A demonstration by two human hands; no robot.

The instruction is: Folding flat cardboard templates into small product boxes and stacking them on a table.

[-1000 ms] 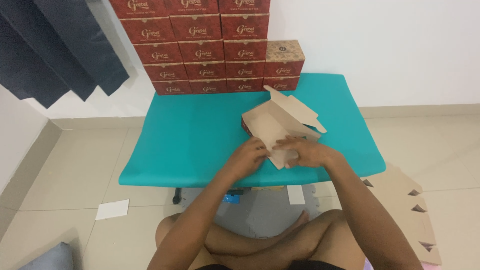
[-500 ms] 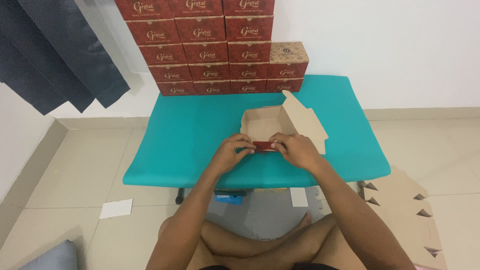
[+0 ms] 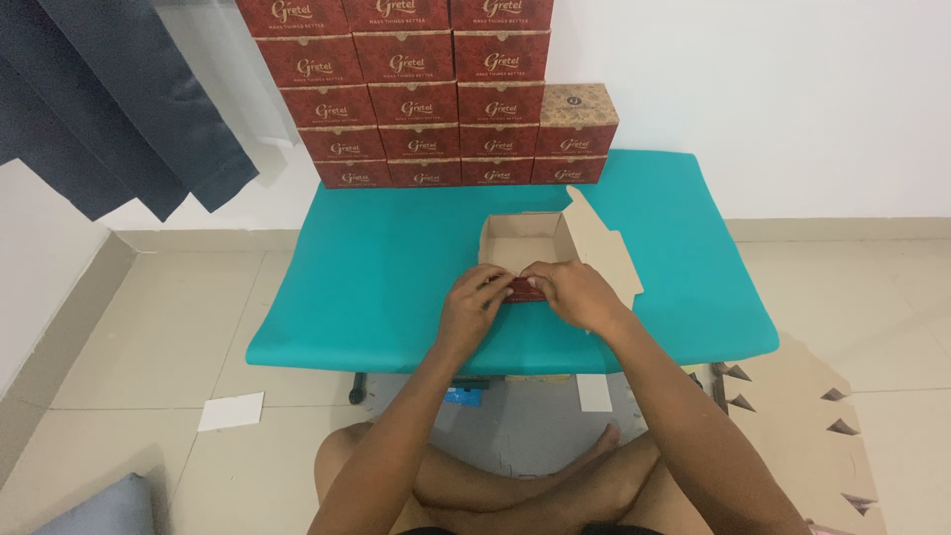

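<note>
A half-folded cardboard box [image 3: 525, 241] sits upright on the teal table [image 3: 396, 267], brown inside and red outside, its lid flap [image 3: 599, 243] standing open to the right. My left hand [image 3: 475, 302] pinches the near wall of the box from the left. My right hand [image 3: 575, 292] presses on the same near wall from the right. A strip of the red outer face [image 3: 525, 290] shows between my fingers.
Several finished red boxes [image 3: 426, 89] are stacked against the white wall at the table's far edge. Flat unfolded cardboard blanks [image 3: 802, 416] lie on the floor at my right. A white paper scrap [image 3: 230, 410] lies on the tiles at left. My crossed legs are below the table.
The box went from lying tilted and flat-ish to standing as an open tray. Both hands moved to its near wall and now press it into shape.
</note>
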